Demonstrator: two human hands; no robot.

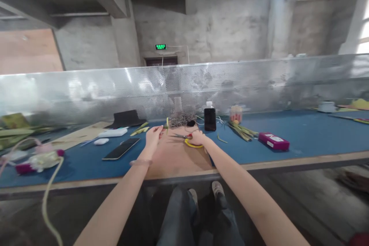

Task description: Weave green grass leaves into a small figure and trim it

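Observation:
My right hand (198,137) grips scissors (187,138) with yellow and red handles, blades pointing left over a brown board (175,157). My left hand (154,135) is pinched on a thin yellow-green strip (167,124) that stands up from its fingertips, just left of the scissor tips. Both hands hover over the far part of the board on the blue table (302,138). A tangle of grey wire (181,120) lies just beyond the hands.
A black phone (121,148), a white case (112,133) and a small white object (101,141) lie left. A dark bottle (210,117), a small cup (235,114), green stems (242,130) and a magenta box (273,141) lie right. A perforated metal screen (259,80) backs the table.

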